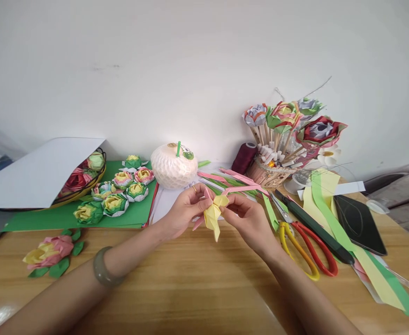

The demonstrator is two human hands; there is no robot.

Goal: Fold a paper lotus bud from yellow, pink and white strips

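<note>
Just right of the frame's centre — left hand [187, 209] and right hand [251, 221] both pinch the folded yellow-and-pink paper [212, 216], fingers nearly closed — scissors [297, 226] lying lower right.

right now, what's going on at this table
A person pinches a yellow-and-pink folded-paper piece between the fingertips of the left hand and right hand, above the wooden table. To the left, several folded-paper flowers sit on a green sheet, and a pink-and-yellow paper flower with green leaves lies nearer the person. To the right, scissors and a dark green utility knife lie untouched beside paper strips.
</note>
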